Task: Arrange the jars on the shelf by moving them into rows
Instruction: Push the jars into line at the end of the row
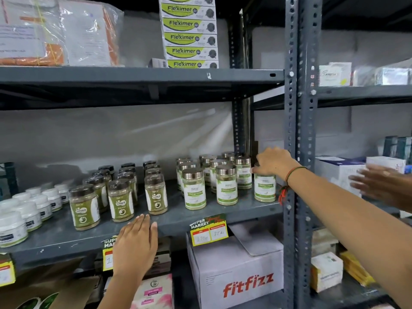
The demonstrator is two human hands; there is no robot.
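Note:
Silver-lidded jars with green and white labels stand in rows on the right part of the grey metal shelf. My right hand is closed over the lid of the rightmost jar, which stands on the shelf next to the upright post. Dark-lidded green powder jars stand in rows left of the middle. My left hand rests flat with fingers together against the shelf's front edge, holding nothing.
White tubs fill the shelf's left end. Yellow price tags hang from the edge. A perforated steel post bounds the right side. A white fitfizz box sits below. Another person's blurred hand reaches in at the far right.

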